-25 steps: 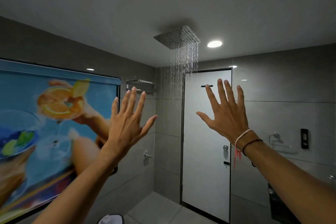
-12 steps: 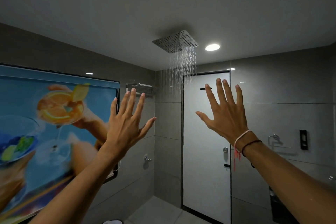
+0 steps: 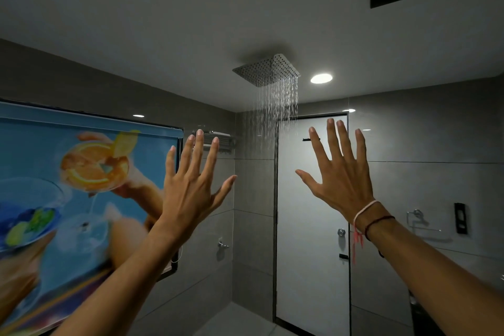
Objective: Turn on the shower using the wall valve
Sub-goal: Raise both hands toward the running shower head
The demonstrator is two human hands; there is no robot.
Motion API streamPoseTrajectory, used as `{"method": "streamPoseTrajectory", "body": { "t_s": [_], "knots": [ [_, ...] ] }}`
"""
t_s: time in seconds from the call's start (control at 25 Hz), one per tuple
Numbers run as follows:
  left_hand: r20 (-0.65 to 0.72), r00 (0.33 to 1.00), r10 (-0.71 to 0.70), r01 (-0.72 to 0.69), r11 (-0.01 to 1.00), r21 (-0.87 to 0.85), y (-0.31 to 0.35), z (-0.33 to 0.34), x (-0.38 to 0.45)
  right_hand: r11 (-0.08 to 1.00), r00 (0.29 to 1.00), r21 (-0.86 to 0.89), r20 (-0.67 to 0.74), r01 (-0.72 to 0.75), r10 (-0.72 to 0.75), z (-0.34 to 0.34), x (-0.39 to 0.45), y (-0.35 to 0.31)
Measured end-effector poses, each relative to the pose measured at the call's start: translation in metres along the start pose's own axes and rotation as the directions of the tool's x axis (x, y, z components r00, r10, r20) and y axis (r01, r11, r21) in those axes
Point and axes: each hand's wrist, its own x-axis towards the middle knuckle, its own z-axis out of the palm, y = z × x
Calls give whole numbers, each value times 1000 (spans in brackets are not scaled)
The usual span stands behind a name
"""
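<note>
Left hand (image 3: pixel 191 194): raised near the camera, fingers spread wide, holding nothing.
Right hand (image 3: pixel 341 180): raised, spread wide and empty; two thin bands (image 3: pixel 366 217) on its wrist.
Blind (image 3: pixel 68 199): left wall, printed with fruit drinks; no readable writing.
Wall valve (image 3: pixel 222 245): small metal fitting on the far left wall, well apart from both hands.
Door (image 3: pixel 308 254): white, far, shut.
Shower head (image 3: pixel 266 69): square, on the ceiling, water (image 3: pixel 278 106) falling from it.
</note>
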Motion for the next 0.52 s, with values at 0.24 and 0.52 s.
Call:
{"method": "streamPoseTrajectory", "body": {
  "t_s": [0.24, 0.52],
  "knots": [
    [-10, 1000, 1, -1, 1000, 0, -1, 4, -2, 1000, 1000, -12, -16, 5, -6, 2, 0, 3],
    [-11, 1000, 7, -7, 1000, -6, 3, 6, 2, 1000, 999, 1, -54, -8, 8, 6, -5, 7]
  ]
}}
